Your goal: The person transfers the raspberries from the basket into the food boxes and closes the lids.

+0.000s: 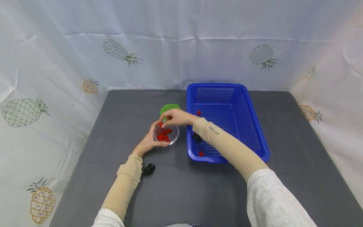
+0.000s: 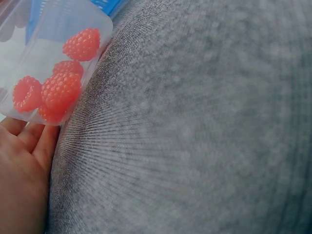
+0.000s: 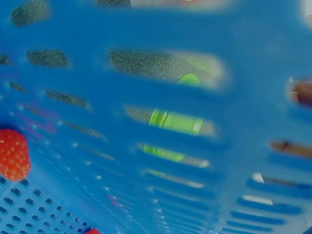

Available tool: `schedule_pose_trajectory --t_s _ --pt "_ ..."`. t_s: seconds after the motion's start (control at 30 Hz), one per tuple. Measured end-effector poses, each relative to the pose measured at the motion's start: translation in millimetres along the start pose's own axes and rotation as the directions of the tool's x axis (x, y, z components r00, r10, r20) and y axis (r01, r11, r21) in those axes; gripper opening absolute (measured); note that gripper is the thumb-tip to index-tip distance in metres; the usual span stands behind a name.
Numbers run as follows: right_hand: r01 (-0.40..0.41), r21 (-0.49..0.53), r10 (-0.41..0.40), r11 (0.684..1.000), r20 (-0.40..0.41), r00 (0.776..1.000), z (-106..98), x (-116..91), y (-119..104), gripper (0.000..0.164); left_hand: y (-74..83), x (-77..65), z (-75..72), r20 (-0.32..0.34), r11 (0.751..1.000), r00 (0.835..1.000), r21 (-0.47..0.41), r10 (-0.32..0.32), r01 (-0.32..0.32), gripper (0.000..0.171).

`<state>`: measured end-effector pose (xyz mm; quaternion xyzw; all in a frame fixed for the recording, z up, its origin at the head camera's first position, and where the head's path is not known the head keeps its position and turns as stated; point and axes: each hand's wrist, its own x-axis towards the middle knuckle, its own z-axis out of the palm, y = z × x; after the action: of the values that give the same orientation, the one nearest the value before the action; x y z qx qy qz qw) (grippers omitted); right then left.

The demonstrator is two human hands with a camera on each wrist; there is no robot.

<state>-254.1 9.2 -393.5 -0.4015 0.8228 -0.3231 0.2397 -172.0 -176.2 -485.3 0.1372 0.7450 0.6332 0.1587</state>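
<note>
A round clear plastic container (image 1: 176, 134) stands on the dark table, with several red raspberries (image 1: 161, 137) inside. My left hand (image 1: 147, 142) grips its left side, thumb along the near side; in the left wrist view the raspberries (image 2: 62, 91) show through its wall, the fingers at its base. Over the container, my right hand (image 1: 177, 117) points its fingers down. Between its thumb and index finger it pinches a raspberry (image 1: 160, 125) at the rim. A green lid (image 1: 169, 107) lies just behind, partly hidden by the right hand.
Right of the container stands a blue plastic basket (image 1: 256, 126) with a few raspberries (image 1: 201, 154) and a black object (image 1: 197, 137) inside. The right forearm crosses above it. Another black curved object (image 1: 148, 169) lies beside the left wrist. In the right wrist view the basket wall (image 3: 195, 29) fills most of the picture.
</note>
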Motion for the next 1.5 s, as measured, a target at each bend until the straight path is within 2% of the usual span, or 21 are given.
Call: schedule_pose_trajectory --t_s 0.27,0.47,0.67,0.9,1.07,1.27,1.5 --pt "0.009 -0.084 -0.008 0.996 0.013 1.000 1.0 0.2 -3.4 0.023 2.0 0.2 -0.4 -0.015 0.999 1.000 0.042 -0.006 0.006 0.091" --pt "0.009 -0.132 -0.006 0.991 0.024 1.000 1.4 2.1 -2.6 0.022 17.6 -3.4 2.0 -0.011 1.000 1.000 0.023 0.000 0.000 0.090" --pt "0.011 -0.140 -0.009 0.990 0.021 1.000 -0.8 1.2 -3.7 0.024 29.4 -5.2 3.8 -0.014 0.998 1.000 0.055 0.009 -0.008 0.090" --pt "-0.002 -0.106 0.003 0.994 0.007 1.000 -1.7 0.4 -4.4 0.024 29.7 -4.1 2.9 -0.002 0.998 0.999 0.045 0.033 -0.033 0.090" --pt "0.013 -0.062 -0.013 0.998 0.005 1.000 -0.3 0.5 -2.9 0.025 28.6 -5.8 2.4 -0.008 0.999 1.000 0.051 -0.001 0.001 0.090" --pt "0.012 0.020 -0.012 1.000 -0.008 1.000 -1.0 -2.0 -1.9 0.028 28.0 -5.9 3.1 -0.008 0.999 1.000 0.032 -0.012 0.012 0.091" --pt "0.057 0.105 -0.056 0.993 -0.010 0.998 0.6 -5.7 -2.0 0.032 26.0 -9.6 5.0 -0.015 0.997 0.998 0.041 -0.061 0.062 0.090"
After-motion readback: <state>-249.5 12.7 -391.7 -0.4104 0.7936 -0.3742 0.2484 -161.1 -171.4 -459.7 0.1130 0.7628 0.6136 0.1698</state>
